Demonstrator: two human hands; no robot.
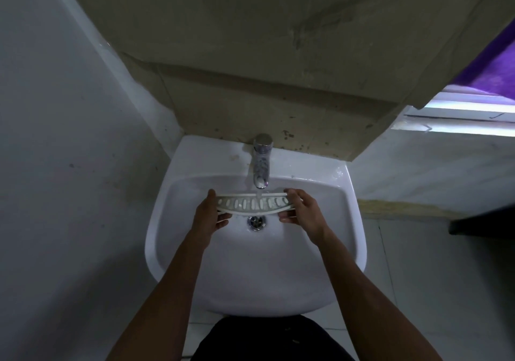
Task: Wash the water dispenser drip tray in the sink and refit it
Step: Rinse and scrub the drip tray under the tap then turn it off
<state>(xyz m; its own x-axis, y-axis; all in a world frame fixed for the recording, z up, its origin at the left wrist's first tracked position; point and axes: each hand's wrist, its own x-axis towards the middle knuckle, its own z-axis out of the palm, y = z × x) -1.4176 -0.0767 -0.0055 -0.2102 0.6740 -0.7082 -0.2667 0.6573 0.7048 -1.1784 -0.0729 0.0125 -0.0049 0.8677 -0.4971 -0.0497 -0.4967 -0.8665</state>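
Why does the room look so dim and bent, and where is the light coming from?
Head view: daylight enters only from the window at upper right, leaving the walls murky; glare glints on the chrome tap and the sink rim; the wide lens bows straight wall edges; the drip tray, held at its ends by the left hand and right hand, looks slightly soft.

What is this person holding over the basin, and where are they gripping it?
The slotted drip tray, held by its two ends: left hand on the left end, right hand on the right end, under the tap above the sink.
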